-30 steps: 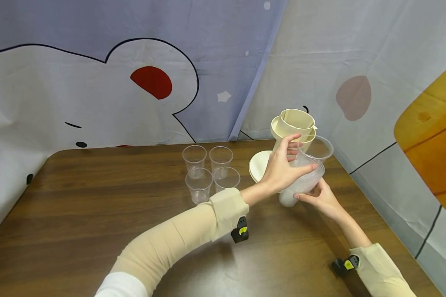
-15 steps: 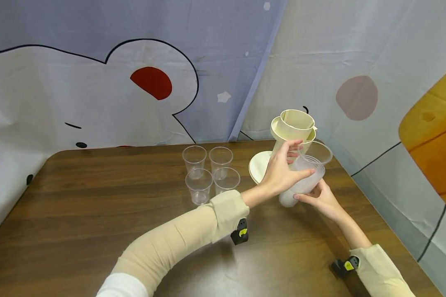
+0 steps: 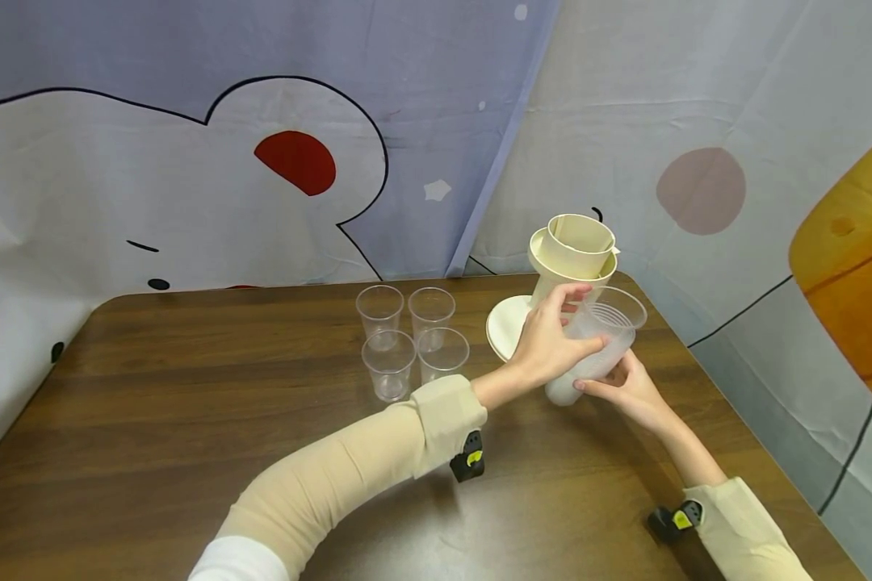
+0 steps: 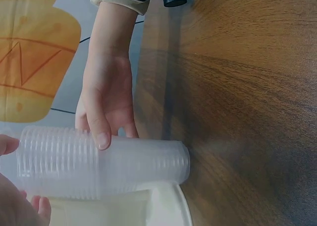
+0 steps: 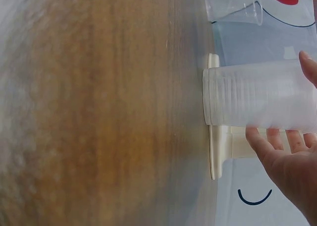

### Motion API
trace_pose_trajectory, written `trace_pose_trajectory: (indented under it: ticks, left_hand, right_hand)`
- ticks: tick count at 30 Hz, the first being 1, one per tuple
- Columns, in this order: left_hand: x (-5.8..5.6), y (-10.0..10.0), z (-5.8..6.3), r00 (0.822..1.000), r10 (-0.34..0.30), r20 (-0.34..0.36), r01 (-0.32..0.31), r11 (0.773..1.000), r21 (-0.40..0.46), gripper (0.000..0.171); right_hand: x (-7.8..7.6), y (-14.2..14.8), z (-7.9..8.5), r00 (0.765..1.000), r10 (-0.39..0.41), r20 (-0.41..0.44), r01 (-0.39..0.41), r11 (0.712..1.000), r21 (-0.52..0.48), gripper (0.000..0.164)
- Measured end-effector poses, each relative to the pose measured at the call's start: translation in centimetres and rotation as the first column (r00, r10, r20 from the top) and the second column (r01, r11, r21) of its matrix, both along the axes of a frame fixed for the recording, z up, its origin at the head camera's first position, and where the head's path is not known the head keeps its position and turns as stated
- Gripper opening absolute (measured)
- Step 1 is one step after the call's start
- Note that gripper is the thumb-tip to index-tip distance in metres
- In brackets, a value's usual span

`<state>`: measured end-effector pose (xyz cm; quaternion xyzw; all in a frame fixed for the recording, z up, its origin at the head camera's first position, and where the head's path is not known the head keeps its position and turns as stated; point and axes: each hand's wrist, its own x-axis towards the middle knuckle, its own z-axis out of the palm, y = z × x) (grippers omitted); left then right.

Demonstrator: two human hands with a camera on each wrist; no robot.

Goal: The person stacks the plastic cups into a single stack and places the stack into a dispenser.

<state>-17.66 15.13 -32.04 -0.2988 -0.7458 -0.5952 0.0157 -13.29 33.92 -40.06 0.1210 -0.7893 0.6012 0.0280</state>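
My left hand (image 3: 555, 339) pinches a clear plastic cup (image 3: 625, 305) near its upper part, with thumb and fingers on opposite sides. That cup sits partly inside the top of a tilted stack of nested plastic cups (image 3: 584, 365). Lower on the stack, my right hand (image 3: 634, 390) holds it with thumb and fingers round the sides. In the left wrist view the stack (image 4: 138, 159) lies across the picture, with the right hand's thumb over it. The right wrist view has the stack's bottom end (image 5: 233, 97) close to the tabletop.
Behind the hands stands a cream-coloured holder (image 3: 570, 262) of round tubes on a white round base (image 3: 507, 324). Several clear cups (image 3: 388, 359) stand upright in two rows to its left. A printed cloth (image 3: 436, 121) hangs behind the wooden table (image 3: 189, 420).
My left hand has moved down a little, and the cup in it has sunk further into the stack. My right hand and the stack have stayed in place.
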Motion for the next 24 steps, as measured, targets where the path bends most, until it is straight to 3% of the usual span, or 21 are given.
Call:
trace_pose_trajectory:
  ticks: [24]
  left_hand:
    - [0.14, -0.47, -0.39, 0.998, 0.009, 0.063, -0.002, 0.995, -0.103, 0.065]
  right_hand:
    - [-0.01, 0.08, 0.01, 1.0, 0.013, 0.006, -0.013, 1.0, -0.019, 0.063]
